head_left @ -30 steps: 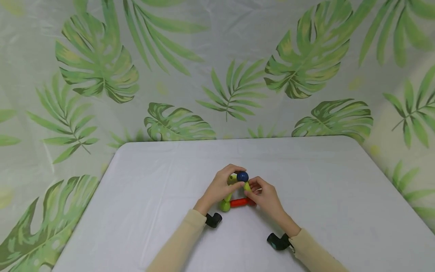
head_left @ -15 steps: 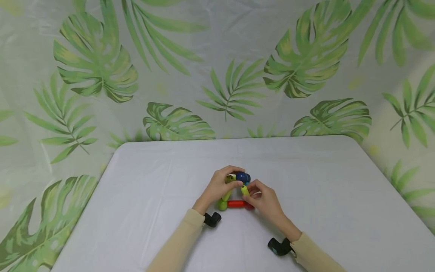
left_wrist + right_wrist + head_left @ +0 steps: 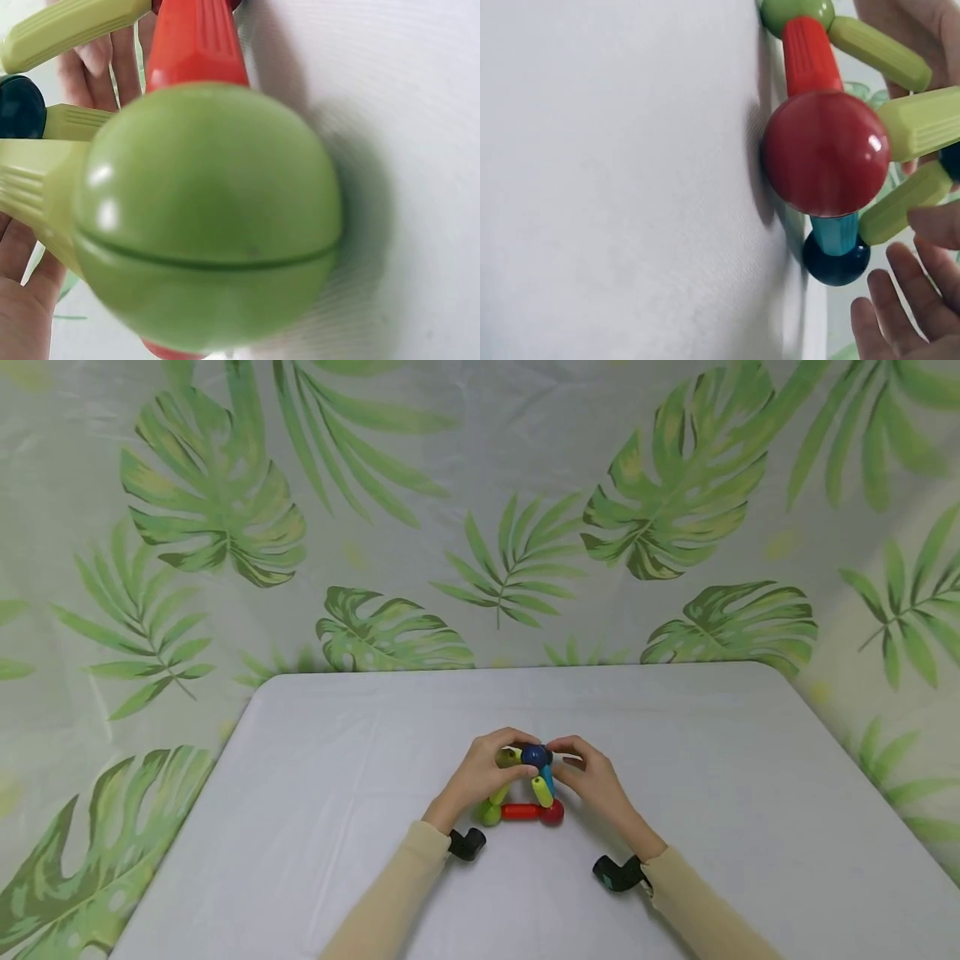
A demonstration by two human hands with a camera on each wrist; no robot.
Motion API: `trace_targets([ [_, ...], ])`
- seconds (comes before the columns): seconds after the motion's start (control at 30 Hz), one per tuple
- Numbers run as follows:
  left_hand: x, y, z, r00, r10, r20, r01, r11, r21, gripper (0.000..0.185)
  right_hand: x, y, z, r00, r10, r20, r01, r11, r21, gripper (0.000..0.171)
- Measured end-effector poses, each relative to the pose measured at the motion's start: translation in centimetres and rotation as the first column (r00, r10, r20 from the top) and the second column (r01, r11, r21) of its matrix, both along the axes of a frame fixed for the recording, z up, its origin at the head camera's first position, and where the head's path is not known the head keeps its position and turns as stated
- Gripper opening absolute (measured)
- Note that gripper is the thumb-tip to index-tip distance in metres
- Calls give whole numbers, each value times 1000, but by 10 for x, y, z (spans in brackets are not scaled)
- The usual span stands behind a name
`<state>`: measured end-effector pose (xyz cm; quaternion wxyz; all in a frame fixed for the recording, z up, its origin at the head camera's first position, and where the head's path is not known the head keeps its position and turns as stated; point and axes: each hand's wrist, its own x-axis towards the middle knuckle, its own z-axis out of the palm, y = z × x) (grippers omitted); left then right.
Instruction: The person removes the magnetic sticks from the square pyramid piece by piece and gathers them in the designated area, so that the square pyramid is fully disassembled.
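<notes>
A small frame of magnetic rods and balls stands on the table between my hands. My left hand pinches the dark blue ball at its top. My right hand reaches to the far side, where its thumb and index finger pinch a yellow-green rod running down to a lower dark blue ball. In front, a red rod joins the green ball to the red ball. Another yellow-green rod leans up from the red ball. Behind it slants a light blue rod.
The frame rests on a white-covered table. A leaf-patterned cloth hangs behind the table's far edge. Black cameras sit on both wrists.
My right hand has let go of the front yellow-green rod and moved up and back to the far rod. The front rod still leans from the red ball. My left hand stays at the top ball.
</notes>
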<state>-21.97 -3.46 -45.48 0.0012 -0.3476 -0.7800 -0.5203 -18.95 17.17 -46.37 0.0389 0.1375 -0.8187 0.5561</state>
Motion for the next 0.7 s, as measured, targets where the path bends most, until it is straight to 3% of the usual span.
trace_targets([
  [0.13,0,-2,0,1000,-21,17,21,1000,12,36,-11,-2,-5,998,57,-19,-57,998,20,27],
  [0.47,-2,-2,2,1000,4,2,-3,1000,-28,38,-15,-4,-7,999,39,-16,-38,996,86,26],
  [0.63,-9,-7,4,995,97,3,-97,995,36,40,-19,-2,-7,998,65,2,-65,996,65,25],
  [0.7,-9,-11,14,988,152,31,-154,985,76,36,-22,-1,-6,996,83,31,-84,996,41,25],
])
